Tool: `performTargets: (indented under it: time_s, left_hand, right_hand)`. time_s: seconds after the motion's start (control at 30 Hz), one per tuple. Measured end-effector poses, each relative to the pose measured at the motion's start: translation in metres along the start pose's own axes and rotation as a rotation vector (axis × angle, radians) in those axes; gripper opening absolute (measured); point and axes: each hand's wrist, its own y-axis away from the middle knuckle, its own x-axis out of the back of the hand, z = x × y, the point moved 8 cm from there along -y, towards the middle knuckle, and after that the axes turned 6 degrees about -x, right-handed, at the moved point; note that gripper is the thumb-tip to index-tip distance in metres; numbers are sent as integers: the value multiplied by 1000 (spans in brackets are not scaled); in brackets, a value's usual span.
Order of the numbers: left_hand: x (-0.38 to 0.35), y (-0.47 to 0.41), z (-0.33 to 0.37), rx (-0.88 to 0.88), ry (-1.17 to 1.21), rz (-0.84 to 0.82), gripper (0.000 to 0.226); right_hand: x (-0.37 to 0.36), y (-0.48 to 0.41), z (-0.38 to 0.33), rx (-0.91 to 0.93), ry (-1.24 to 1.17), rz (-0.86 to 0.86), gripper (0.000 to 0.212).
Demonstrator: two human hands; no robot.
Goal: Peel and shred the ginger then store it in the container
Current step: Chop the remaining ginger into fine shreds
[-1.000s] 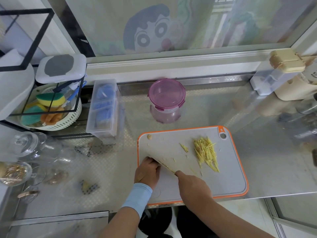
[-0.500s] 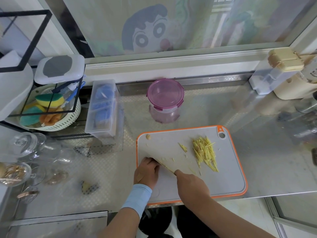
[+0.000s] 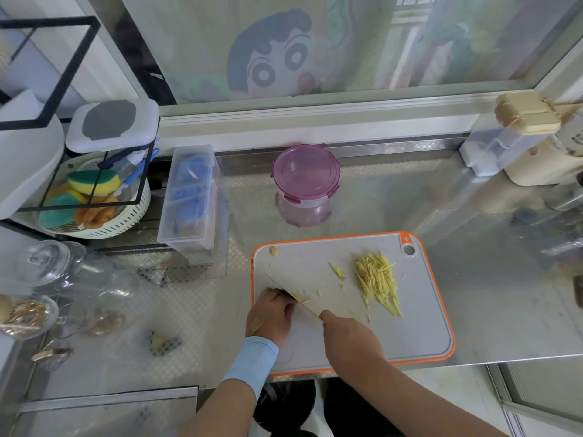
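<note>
A shiny metal tabletop [image 3: 489,294] carries an orange-rimmed cutting board [image 3: 410,329] at its near edge. A purple-lidded container [image 3: 306,179] stands behind, a clear box [image 3: 192,197] further left, and glass jars [image 3: 47,263] by the left edge.

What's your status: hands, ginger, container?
Left hand holds ginger piece on cutting board; right hand grips knife. Shred pile on board's right. Container behind, lid on. Nothing between.

Single head-worn wide-angle view, looking forward and steeply down.
Close above the grey orange-rimmed plastic cutting board [image 3: 410,335] on the steel counter [image 3: 504,279]; window glass [image 3: 362,42] fills the top; edges bend, probably lens distortion.
</note>
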Motion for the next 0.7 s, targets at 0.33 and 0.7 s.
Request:
performTargets:
  time_s: [0.33,0.7]
  left_hand:
    - [-2,0,1,3,2,-4,18]
    - [-2,1,-1,22,16,-16,16]
  right_hand:
    - [-5,-6,-5,-17,3,-16,22]
    - [-7,2,-1,-55,-15,-23,16]
